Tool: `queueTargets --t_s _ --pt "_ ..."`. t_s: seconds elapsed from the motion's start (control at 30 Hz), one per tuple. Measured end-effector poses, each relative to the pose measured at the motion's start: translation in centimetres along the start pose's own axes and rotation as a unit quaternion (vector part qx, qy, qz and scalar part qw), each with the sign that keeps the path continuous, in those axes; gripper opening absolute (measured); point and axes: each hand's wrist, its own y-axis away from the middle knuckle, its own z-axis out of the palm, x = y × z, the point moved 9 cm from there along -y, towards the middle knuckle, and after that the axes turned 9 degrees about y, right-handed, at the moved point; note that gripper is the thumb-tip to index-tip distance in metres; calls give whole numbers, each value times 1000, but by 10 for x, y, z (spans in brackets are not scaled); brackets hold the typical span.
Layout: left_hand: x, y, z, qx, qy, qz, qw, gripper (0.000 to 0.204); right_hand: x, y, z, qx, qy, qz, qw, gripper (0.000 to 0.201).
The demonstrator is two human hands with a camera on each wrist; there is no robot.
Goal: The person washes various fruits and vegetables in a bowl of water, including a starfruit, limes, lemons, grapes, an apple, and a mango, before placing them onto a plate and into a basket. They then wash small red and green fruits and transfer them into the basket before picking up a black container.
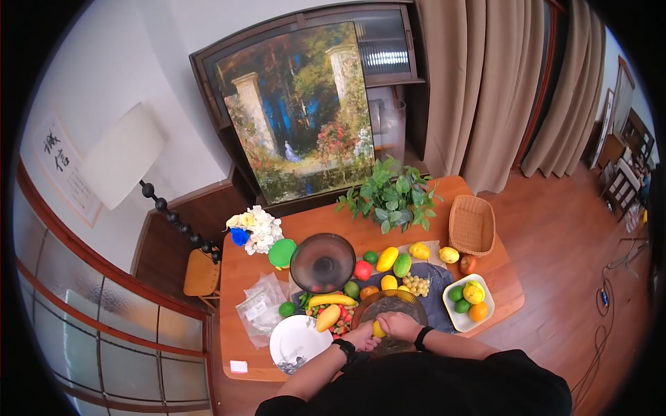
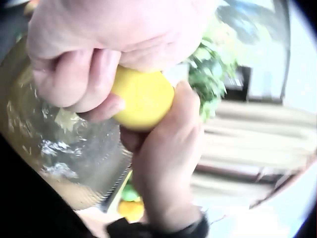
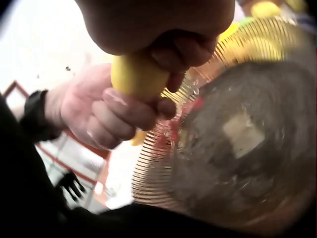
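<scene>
Both hands hold one yellow lemon (image 1: 378,329) between them, close to the body at the table's front edge. In the left wrist view, my left hand (image 2: 111,39) curls its fingers round one side of the lemon (image 2: 143,99). My right hand (image 2: 171,153) grips its other side with the thumb along the skin. Fingers of both hands wrap it in the right wrist view too, partly hiding it. Just beyond and under the hands stands a clear, ribbed-rim bowl (image 3: 153,168) with water in it. A pale square patch (image 3: 242,134) shows at its bottom.
Left of the hands lie a white bowl (image 1: 298,340), a mango (image 1: 328,319), bananas (image 1: 333,300) and a plastic bag (image 1: 260,308). A dark glass bowl (image 1: 322,262) stands behind. To the right are a white fruit tray (image 1: 454,324) and a wicker basket (image 1: 473,225).
</scene>
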Motion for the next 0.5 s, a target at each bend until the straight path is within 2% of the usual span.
queueTargets --t_s 0.07,0.1,0.13,0.17,0.2,0.23,0.27,0.3,0.33,0.37,0.4,0.47,0.5 --pt "-4 -13 -10 8 -16 -10 1000 53 11 1 18 -65 2 36 997 32" --pt "11 -16 -23 91 -91 66 990 50 25 0 36 -66 0 37 997 32" --pt "26 -12 -33 170 -164 142 961 48 49 -1 66 -64 47 20 997 35" --pt "21 -14 -35 170 -164 141 961 48 61 0 83 -63 95 2 994 38" --pt "54 9 -19 224 -397 369 810 46 61 -2 79 -64 95 2 993 38" --pt "64 60 32 249 -578 549 550 44 87 10 105 -232 -227 233 917 42" --pt "59 67 45 289 -657 480 505 38 73 41 129 -355 -505 419 665 47" --pt "62 89 63 289 -657 480 504 38 66 42 121 -356 -505 419 665 47" --pt "63 103 76 284 -671 464 503 36 56 44 114 -367 -521 424 643 51" --pt "63 107 81 278 -685 449 501 34 49 47 112 -379 -536 429 621 56" --pt "63 107 80 278 -685 449 502 34 52 47 115 -379 -535 429 621 56" --pt "66 108 66 290 -620 474 553 33 74 36 127 -324 -522 390 686 50" --pt "63 83 48 290 -620 474 553 33 85 40 140 -324 -522 390 686 50"
